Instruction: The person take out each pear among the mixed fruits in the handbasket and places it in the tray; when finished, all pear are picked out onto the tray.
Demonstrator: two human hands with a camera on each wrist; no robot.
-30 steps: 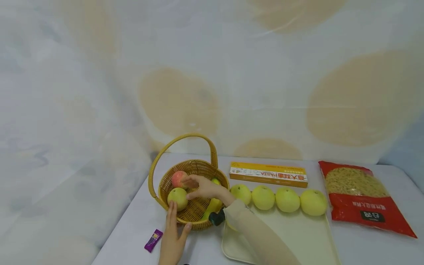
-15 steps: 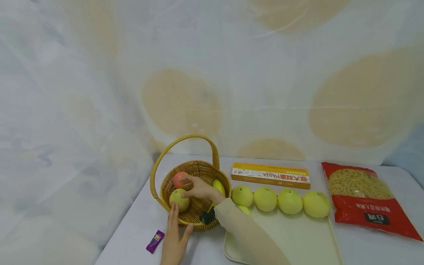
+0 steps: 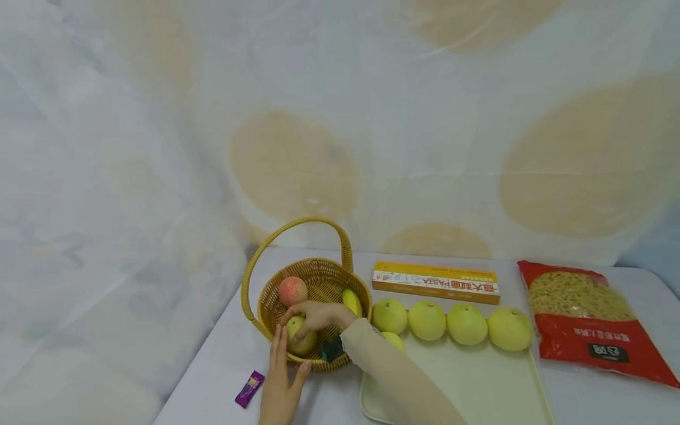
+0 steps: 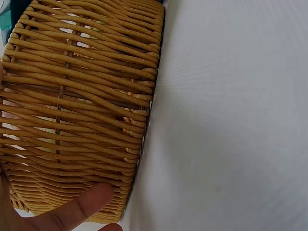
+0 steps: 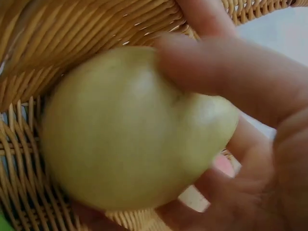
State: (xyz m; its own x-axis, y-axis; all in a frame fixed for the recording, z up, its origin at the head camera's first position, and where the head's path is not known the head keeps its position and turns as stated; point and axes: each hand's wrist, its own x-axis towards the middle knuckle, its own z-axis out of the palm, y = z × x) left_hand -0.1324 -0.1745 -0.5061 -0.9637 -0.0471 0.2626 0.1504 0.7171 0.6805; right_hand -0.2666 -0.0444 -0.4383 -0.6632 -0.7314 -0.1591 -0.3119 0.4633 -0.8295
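Note:
A woven basket [image 3: 319,277] stands on the white table, its wall close up in the left wrist view [image 4: 82,101]. Inside lie a red apple [image 3: 293,291], a yellow fruit [image 3: 352,301] and a yellow-green pear [image 3: 305,343]. My right hand [image 3: 304,323] reaches into the basket and curls its fingers [image 5: 231,72] round the pear [image 5: 130,130], which rests on the basket's floor near the front wall. My left hand [image 3: 280,372] lies flat against the basket's outer front wall with straight fingers; its thumb [image 4: 72,214] touches the weave.
A cream tray [image 3: 478,383] to the right carries several pears [image 3: 466,323] in a row along its far edge. Behind it lies a yellow pasta box [image 3: 435,281]. A red bag of pasta [image 3: 579,319] is at the far right, a purple wrapper [image 3: 249,388] front left.
My right hand has left the red apple, come toward the front of the basket and closed round the pear. The left hand stays against the basket.

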